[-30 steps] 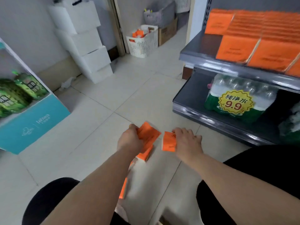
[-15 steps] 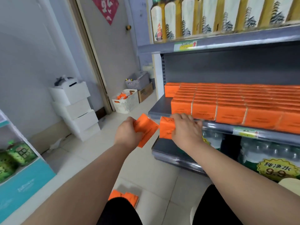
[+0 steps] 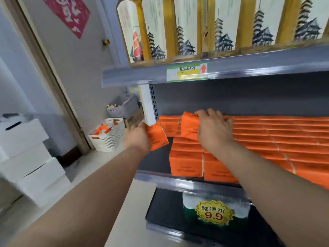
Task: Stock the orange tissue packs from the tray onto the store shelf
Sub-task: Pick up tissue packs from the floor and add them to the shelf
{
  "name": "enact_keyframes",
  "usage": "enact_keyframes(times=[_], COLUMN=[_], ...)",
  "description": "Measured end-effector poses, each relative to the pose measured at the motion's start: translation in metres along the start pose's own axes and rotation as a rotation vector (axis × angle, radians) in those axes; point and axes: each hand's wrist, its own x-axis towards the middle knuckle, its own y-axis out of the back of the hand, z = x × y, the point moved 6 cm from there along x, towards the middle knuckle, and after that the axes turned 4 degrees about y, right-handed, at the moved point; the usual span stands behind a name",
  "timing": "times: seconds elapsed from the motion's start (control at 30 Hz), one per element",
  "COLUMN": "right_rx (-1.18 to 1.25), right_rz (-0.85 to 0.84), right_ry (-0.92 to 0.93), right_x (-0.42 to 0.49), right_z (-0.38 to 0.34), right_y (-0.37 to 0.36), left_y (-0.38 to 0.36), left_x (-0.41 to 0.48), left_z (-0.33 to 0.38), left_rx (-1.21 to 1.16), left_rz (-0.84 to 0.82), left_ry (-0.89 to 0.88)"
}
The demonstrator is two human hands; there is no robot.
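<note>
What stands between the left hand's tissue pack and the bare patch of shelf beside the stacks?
Nothing visible. The left hand holds its tissue pack just beside the bare shelf patch; the right hand works over the stacks.

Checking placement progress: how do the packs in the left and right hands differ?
The left-hand pack hangs tilted over bare shelf; the right-hand pack stands more upright above the stocked rows. The left hand grips its pack from the side; the right hand reaches over its pack's top. Both are orange.
</note>
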Motion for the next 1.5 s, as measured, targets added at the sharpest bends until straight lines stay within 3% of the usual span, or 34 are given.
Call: enact_keyframes(times=[0.13,0.57,0.8,0.97,1.2,1.33,1.5], right_rx=[-0.016,-0.068,-0.071,-0.029,0.170,0.178,0.131], right_rz=[-0.037,0.000,-0.030,-0.047,-0.015,-0.140,-0.326], right_ry=[0.035,0.115,0.121,0.090,0.197,0.176,0.152], right_x=[0.030,0.066,0.066,0.077,0.108,0.115,0.106], right_z=[0.001,0.020,0.020,-0.001,-0.084,-0.104,-0.103], right_y=[-0.033,-0.094,-0.097,-0.088,-0.101,-0.134,-0.179], left_y=[-0.035,-0.139,-0.139,-0.122,-0.099,-0.097,-0.122], left_x=[0.052,0.129,0.125,0.116,0.097,0.093,0.088], left_z=[0.007,0.036,0.041,0.009,-0.041,-0.056,-0.050], left_rx=[0.115,0.004,-0.327,-0.357,-0.397,-0.481,-0.583], left_rz=[-0.088,-0.138,-0.118,-0.042,-0.115,-0.186,-0.409], left_ry=[0.046,-0.027,-0.090,-0.017,0.112,0.097,0.002])
